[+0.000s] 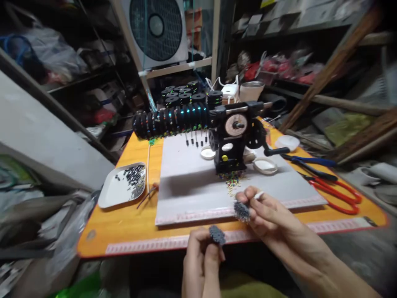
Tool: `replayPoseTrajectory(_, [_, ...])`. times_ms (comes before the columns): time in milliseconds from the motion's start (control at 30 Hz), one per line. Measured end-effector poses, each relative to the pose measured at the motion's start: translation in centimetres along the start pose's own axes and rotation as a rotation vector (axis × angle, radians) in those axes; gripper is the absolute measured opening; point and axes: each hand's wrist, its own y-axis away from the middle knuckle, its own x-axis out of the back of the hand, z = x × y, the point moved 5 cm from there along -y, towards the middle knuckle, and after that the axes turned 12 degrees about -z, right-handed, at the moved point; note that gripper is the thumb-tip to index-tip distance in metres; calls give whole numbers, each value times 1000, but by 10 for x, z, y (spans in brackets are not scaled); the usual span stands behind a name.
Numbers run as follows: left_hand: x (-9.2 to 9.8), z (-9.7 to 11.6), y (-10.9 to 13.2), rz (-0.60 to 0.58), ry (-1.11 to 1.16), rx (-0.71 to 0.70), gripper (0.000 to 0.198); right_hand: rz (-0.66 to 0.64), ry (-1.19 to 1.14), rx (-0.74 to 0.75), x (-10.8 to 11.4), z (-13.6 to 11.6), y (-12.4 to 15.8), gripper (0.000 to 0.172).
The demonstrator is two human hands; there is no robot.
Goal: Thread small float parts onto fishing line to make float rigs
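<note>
My left hand (203, 260) is closed at the table's front edge, pinching a small dark grey, bumpy round bundle (216, 234) between thumb and forefinger. A little higher and to its right, my right hand (273, 219) grips a similar grey bundle (241, 211) that looks bristly. A small white thing (259, 195) pokes out at that hand's fingertips; its kind is unclear. Beyond both hands stands a black hand-cranked winding device (229, 145), with a row of black spools (170, 120) reaching left and a crank handle (277, 151) at right. Tiny coloured bits (231, 180) lie at its base.
A white tray (108, 192) with small black and grey pieces is on the left. Red-handled scissors (338, 194) and blue-handled pliers (313, 160) lie on the right. Several black spools (182, 97) are stacked behind, below a fan (156, 27). A white board (189, 198) covers the table's middle.
</note>
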Motion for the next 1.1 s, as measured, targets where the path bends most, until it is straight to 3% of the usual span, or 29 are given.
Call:
replayPoseTrajectory(233, [0,1,9,-119,-10,50,54,-110,615,446,-21,-1,12,9])
replayPoseTrajectory(367, [-1,6,8,-206,66,60,52,-268,983,671,-43,-12,25,17])
replayPoseTrajectory(467, [1,4,7,-249,156,53,50,-385,1157,675,-50,-13,27,23])
replayPoseTrajectory(600, [5,0,7,-302,159,39,46,-389,1145,648,-46,-18,25,25])
replayPoseTrajectory(767, [3,-1,8,-400,263,105,46,-626,1261,572,-51,-17,24,29])
replayPoseTrajectory(933, [3,1,11,-442,278,169,53,-697,1284,528,-53,-17,21,31])
replayPoseTrajectory(1100, [5,-7,14,-452,309,220,51,-699,1412,505,-58,-14,15,23])
